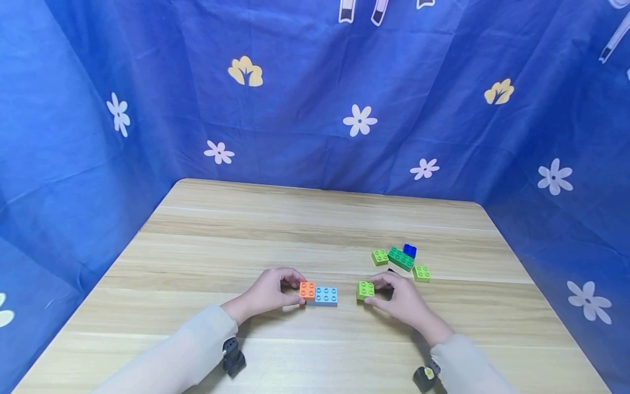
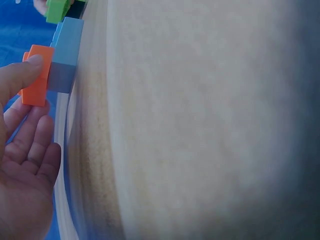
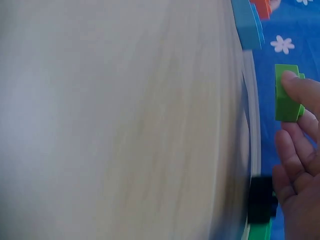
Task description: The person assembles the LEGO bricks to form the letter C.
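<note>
"Clamped: the left hand [image 1: 270, 290] pinches an orange brick [image 1: 307, 290] between thumb and fingers. Where does that brick sit?"

"On the nine o'clock end of a light blue brick [image 1: 326, 295], seen from the head. Over at three o'clock, the right hand [image 1: 403, 301] has thumb and fingers on a lime brick [image 1: 366, 290]."

"Is that one touching the table [image 1: 295, 241]?"

"From the head I can't tell; the right wrist view shows blue cloth [image 3: 266, 100] between brick and tabletop."

"And at its two o'clock?"

"A dark green brick [image 1: 401, 258], with a dark blue brick [image 1: 409, 250] at one o'clock, a second lime brick [image 1: 380, 256] at nine and a third lime brick [image 1: 421, 273] at four."

"Any black brick [image 3: 261, 200]?"

"Mostly behind the right hand from the head (just a sliver), but plain, if blurred, in the right wrist view, towards six o'clock."
</note>
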`<action>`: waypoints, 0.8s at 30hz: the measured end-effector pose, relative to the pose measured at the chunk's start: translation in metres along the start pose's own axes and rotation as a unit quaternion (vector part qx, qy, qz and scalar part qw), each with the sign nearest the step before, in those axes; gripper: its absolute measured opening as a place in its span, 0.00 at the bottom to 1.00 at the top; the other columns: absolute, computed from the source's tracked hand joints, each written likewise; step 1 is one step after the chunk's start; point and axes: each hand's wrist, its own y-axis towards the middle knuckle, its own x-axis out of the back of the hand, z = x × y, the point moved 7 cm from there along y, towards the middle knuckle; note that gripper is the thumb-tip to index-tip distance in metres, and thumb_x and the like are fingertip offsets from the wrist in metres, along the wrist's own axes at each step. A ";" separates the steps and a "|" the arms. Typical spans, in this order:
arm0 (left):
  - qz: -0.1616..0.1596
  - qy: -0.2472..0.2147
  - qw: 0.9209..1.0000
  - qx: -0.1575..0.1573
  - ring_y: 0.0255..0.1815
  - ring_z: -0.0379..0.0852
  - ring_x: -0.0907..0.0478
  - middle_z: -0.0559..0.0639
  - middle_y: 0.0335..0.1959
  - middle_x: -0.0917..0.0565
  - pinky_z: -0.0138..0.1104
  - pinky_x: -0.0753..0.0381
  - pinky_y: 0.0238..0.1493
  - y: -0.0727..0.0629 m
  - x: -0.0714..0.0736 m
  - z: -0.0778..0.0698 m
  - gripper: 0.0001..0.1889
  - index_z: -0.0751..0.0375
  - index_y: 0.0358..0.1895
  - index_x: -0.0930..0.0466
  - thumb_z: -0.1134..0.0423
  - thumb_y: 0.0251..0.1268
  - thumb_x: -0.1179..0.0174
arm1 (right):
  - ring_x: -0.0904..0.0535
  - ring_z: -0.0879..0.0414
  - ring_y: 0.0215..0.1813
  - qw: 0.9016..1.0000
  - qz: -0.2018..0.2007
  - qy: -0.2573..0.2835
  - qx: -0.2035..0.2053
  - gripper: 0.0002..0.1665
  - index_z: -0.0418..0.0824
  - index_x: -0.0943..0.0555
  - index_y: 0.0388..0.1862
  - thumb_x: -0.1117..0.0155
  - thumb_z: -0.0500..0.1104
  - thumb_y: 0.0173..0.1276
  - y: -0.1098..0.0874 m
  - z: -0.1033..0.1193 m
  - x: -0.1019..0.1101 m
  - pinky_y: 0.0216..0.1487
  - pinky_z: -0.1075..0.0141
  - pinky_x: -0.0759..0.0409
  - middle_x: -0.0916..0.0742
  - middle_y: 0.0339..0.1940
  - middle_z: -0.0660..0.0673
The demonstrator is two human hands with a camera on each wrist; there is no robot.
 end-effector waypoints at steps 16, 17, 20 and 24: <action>0.000 -0.003 1.000 0.000 0.39 0.42 0.22 0.39 0.35 0.19 0.37 0.23 0.46 0.000 -0.001 0.003 0.17 0.56 0.42 0.18 0.63 0.46 0.26 | 0.20 0.62 0.41 0.998 0.048 0.014 0.041 0.24 0.45 0.18 0.46 0.23 0.50 0.50 0.022 0.030 -0.036 0.47 0.63 0.21 0.16 0.40 0.58; 0.000 -0.003 1.000 0.000 0.39 0.41 0.22 0.39 0.35 0.18 0.37 0.23 0.46 0.000 -0.001 0.003 0.17 0.56 0.42 0.18 0.63 0.46 0.26 | 0.20 0.63 0.41 0.998 0.050 0.014 0.042 0.24 0.46 0.18 0.46 0.23 0.50 0.50 0.023 0.030 -0.037 0.46 0.64 0.21 0.16 0.40 0.58; -0.001 -0.007 1.000 0.000 0.38 0.41 0.22 0.39 0.35 0.18 0.37 0.23 0.46 0.000 -0.001 0.002 0.17 0.57 0.42 0.18 0.64 0.46 0.26 | 0.20 0.62 0.41 0.997 0.053 0.017 0.047 0.23 0.46 0.18 0.46 0.23 0.49 0.51 0.024 0.032 -0.040 0.45 0.64 0.21 0.17 0.39 0.58; -0.001 -0.010 1.000 -0.006 0.38 0.42 0.22 0.40 0.36 0.18 0.37 0.22 0.46 0.000 -0.001 0.001 0.17 0.58 0.42 0.18 0.63 0.46 0.26 | 0.21 0.62 0.41 0.997 0.064 0.018 0.042 0.23 0.46 0.18 0.46 0.22 0.46 0.51 0.026 0.034 -0.042 0.45 0.66 0.21 0.17 0.40 0.58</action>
